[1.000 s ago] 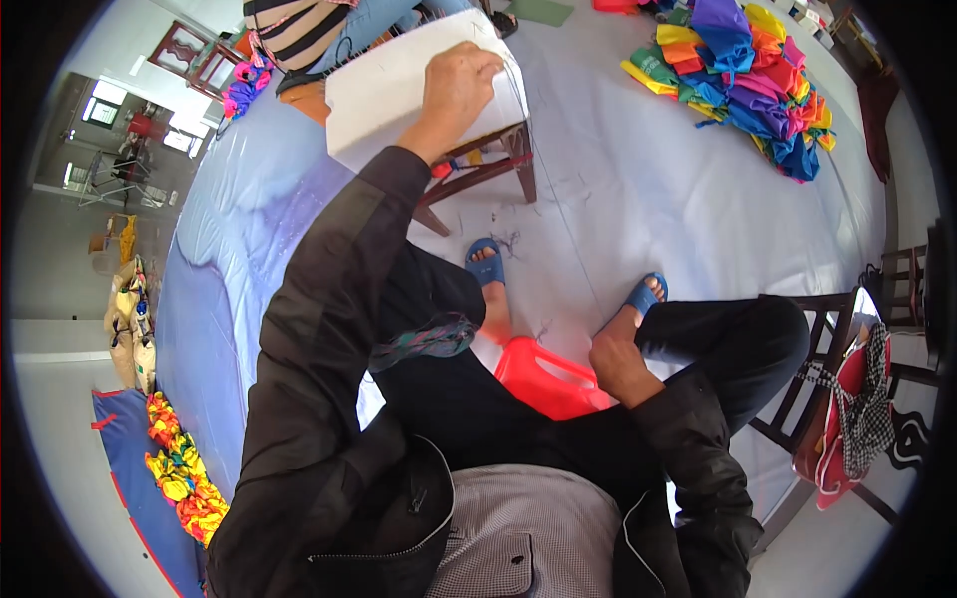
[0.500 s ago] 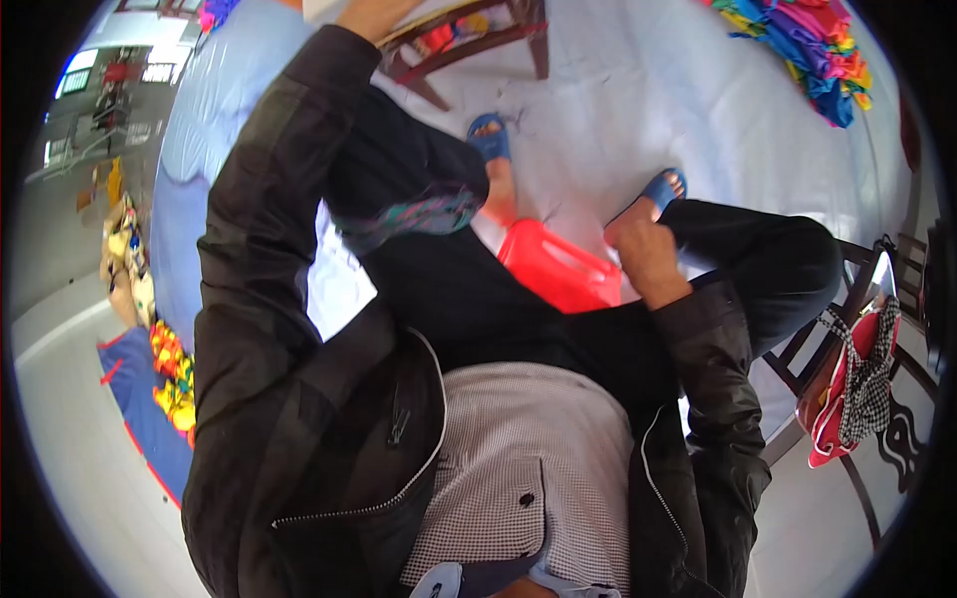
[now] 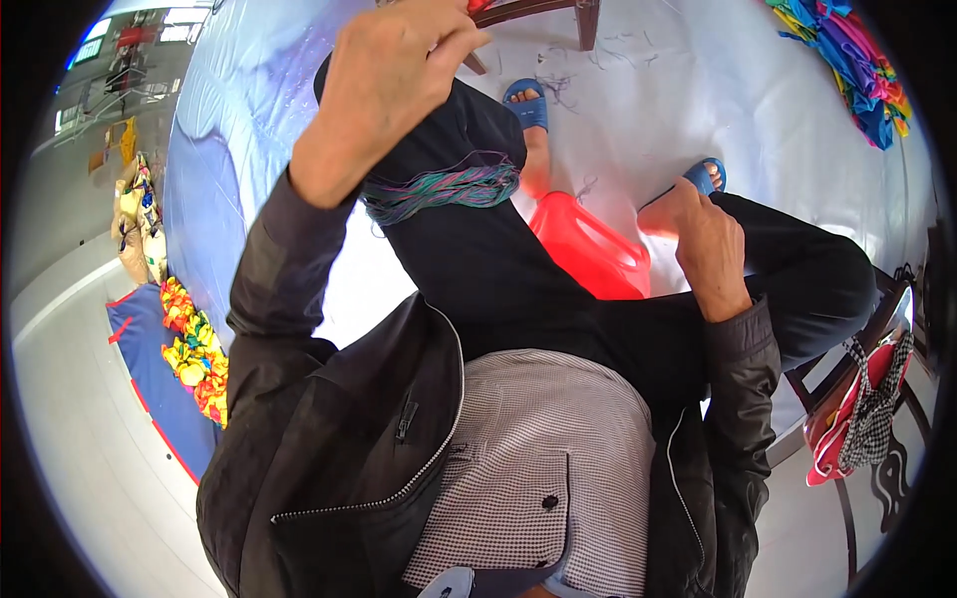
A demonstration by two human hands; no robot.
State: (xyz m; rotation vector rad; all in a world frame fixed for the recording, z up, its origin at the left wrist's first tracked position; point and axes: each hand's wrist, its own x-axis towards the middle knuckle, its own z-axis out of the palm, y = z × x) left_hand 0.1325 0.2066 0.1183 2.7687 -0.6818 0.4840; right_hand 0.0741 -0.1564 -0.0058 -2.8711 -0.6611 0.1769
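Note:
My left hand (image 3: 391,85) is raised over my left knee near the top edge, thumb and forefinger pinched together; anything between their tips is too small to make out. Just below it, a bundle of green and purple threads (image 3: 444,192) is draped across my left leg in its black trousers. My right hand (image 3: 711,249) is closed, knuckles up, beside my bare right ankle (image 3: 670,211). Its fingertips are hidden underneath. Between my legs stands a red plastic container (image 3: 588,244), partly covered by my thigh.
A dark wooden stool (image 3: 586,25) is cut off at the top, with thread scraps on the pale sheet (image 3: 638,100) near it. Colourful cloth lies at the far right (image 3: 847,60) and in a yellow-red heap (image 3: 194,349) at left. A red bag (image 3: 862,409) hangs on a chair.
My left hand has come back from the stool at the top edge to above my knee. The whole view has shifted slightly; my right hand stays by the ankle.

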